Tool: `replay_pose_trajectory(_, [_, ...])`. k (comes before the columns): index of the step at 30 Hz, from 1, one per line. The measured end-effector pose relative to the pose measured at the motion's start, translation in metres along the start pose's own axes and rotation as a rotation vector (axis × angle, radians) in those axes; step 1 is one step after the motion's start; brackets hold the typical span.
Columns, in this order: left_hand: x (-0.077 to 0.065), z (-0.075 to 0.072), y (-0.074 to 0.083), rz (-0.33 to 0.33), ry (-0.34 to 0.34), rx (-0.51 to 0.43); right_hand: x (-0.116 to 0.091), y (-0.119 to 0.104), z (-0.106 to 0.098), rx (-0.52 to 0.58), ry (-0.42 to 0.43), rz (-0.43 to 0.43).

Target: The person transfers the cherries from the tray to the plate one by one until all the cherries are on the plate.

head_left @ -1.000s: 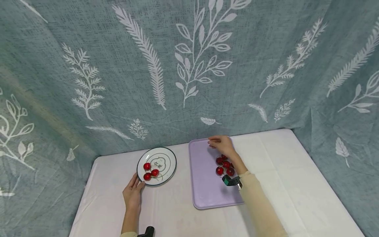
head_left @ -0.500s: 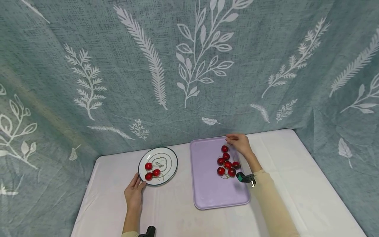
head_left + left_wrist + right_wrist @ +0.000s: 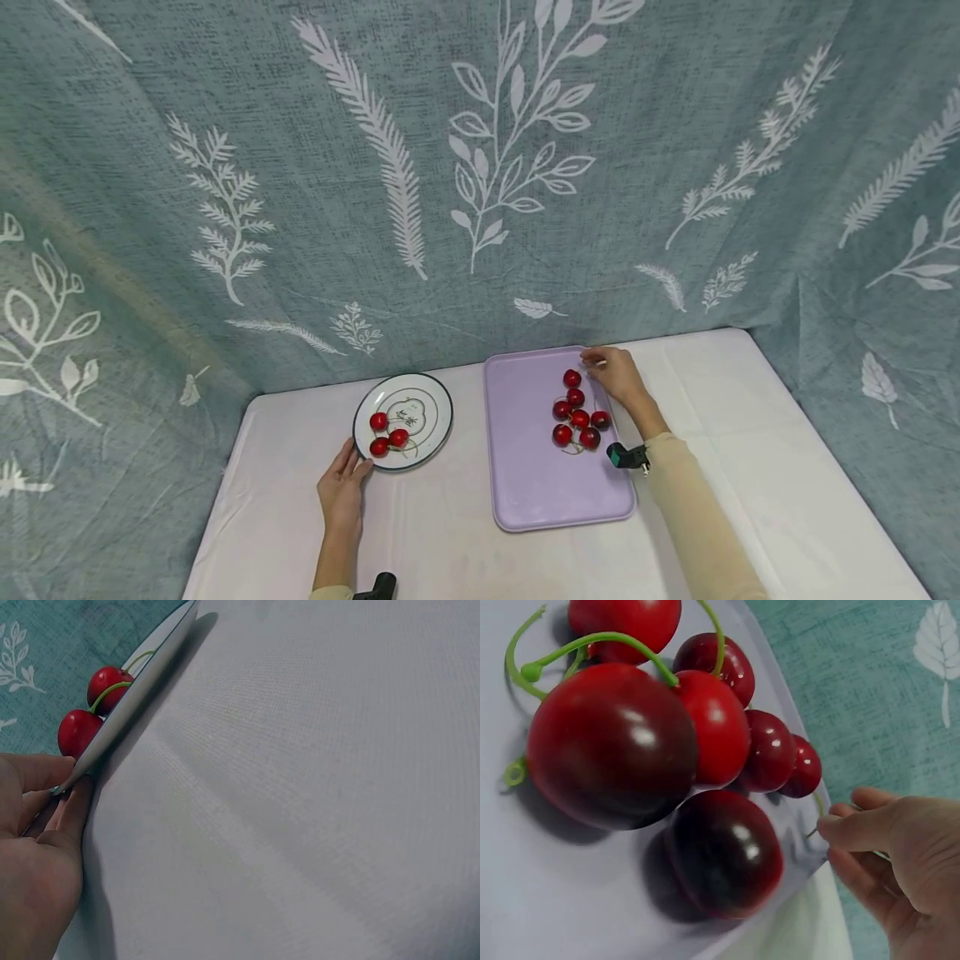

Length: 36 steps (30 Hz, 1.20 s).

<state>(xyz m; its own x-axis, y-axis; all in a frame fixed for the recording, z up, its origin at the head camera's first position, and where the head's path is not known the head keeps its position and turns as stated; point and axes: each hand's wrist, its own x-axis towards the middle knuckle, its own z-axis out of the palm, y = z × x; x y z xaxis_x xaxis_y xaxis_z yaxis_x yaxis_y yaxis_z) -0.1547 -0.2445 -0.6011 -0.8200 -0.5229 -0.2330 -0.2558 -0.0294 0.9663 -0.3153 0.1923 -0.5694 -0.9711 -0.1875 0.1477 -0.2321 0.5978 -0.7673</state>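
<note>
My left hand (image 3: 342, 492) holds the near left rim of a white plate (image 3: 437, 417) with a dark edge, thumb above and fingers below in the left wrist view. On the plate lie 3 red cherries (image 3: 378, 447) with green stems. My right hand (image 3: 615, 372) is at the far right edge of a lilac tray (image 3: 525, 492). Its thumb and fingertips pinch at the thin stem (image 3: 820, 802) of the farthest cherry (image 3: 804, 766), which rests on the tray. Several more cherries (image 3: 562, 435), bright to dark red, lie clustered nearer.
A white cloth (image 3: 442, 533) covers the table. Behind it hangs a grey-green curtain (image 3: 420, 208) with white leaf prints, close to the tray's far edge. Between plate and tray runs a strip of cloth.
My right hand has moved right across the tray from its far middle to its far right edge, then dipped slightly toward the farthest cherry. The left hand stays on the plate rim.
</note>
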Motion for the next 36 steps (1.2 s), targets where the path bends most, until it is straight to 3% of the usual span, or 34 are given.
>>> replay_pose_trajectory(20, [0.0018,0.0009,-0.0007,-0.025,0.017,-0.02,0.0037,0.0032,0.0063,-0.15,0.008,-0.07])
replay_pose_trajectory(25, [0.0024,0.0012,-0.0006,-0.02,0.013,-0.013,0.0034,0.0058,0.0038,-0.009,0.011,-0.007])
replay_pose_trajectory(30, [0.0037,0.0009,0.0,-0.018,0.013,-0.012,0.0006,0.0087,0.0004,0.207,-0.014,0.137])
replay_pose_trajectory(36, [0.0044,0.0006,-0.0004,-0.026,0.01,-0.017,-0.0041,0.0089,-0.0002,0.391,-0.013,0.315])
